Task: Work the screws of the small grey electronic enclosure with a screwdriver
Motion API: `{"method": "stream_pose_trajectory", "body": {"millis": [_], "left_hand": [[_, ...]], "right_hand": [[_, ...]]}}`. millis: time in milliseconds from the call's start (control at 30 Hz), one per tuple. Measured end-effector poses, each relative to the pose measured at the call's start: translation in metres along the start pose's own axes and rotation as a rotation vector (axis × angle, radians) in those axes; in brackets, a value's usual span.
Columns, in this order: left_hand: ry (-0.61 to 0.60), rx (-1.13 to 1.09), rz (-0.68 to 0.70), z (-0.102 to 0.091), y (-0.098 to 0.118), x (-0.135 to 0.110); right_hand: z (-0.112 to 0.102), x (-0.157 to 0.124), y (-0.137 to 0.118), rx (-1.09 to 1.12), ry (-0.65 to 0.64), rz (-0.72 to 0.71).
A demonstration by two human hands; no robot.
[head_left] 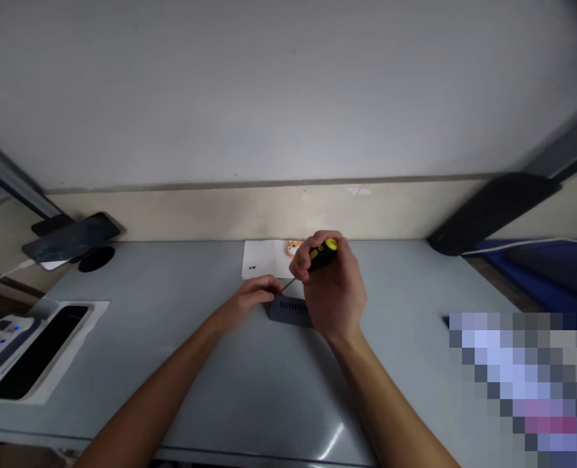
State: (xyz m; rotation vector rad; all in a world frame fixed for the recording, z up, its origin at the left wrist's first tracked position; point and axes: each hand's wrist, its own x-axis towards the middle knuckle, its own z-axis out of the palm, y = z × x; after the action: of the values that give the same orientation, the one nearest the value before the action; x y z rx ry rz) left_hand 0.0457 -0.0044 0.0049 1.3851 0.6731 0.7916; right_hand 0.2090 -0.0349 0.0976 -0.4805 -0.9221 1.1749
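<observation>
My right hand (337, 292) is wrapped round the black and yellow handle of a screwdriver (323, 252). The thin shaft slants down and left to the top of a dark grey slotted box (291, 312) near the left corner. At that corner, my left hand (249, 298) grips the box, its fingers bent beside the screwdriver's tip. The tip itself and what it meets are too small to make out. My right hand hides the box's right end. Behind the box lies a white paper sheet (264, 257) with a few tiny dark pieces on it and an orange and white item (294, 248).
The grey table (195, 390) reaches back to the wall. On the left are a phone (74, 239) on a stand with a white cable, a dark round hole, a black tray (42, 351) and a power strip (6, 341). A black stand base (488, 214) is back right; a blurred-out patch covers the lower right.
</observation>
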Motion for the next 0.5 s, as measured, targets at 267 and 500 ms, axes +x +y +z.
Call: {"method": "stream_pose_trajectory", "body": {"millis": [267,500], "left_hand": [[0.013,0.024,-0.004,-0.0002,0.0007,-0.0004],[0.011,0.030,-0.002,-0.0004,0.0007,-0.0007]], "right_hand": [[0.0009,0.0016,0.0014,-0.005,0.016,0.032],[0.0023,0.0014,-0.0002,-0.035,-0.009,0.039]]}}
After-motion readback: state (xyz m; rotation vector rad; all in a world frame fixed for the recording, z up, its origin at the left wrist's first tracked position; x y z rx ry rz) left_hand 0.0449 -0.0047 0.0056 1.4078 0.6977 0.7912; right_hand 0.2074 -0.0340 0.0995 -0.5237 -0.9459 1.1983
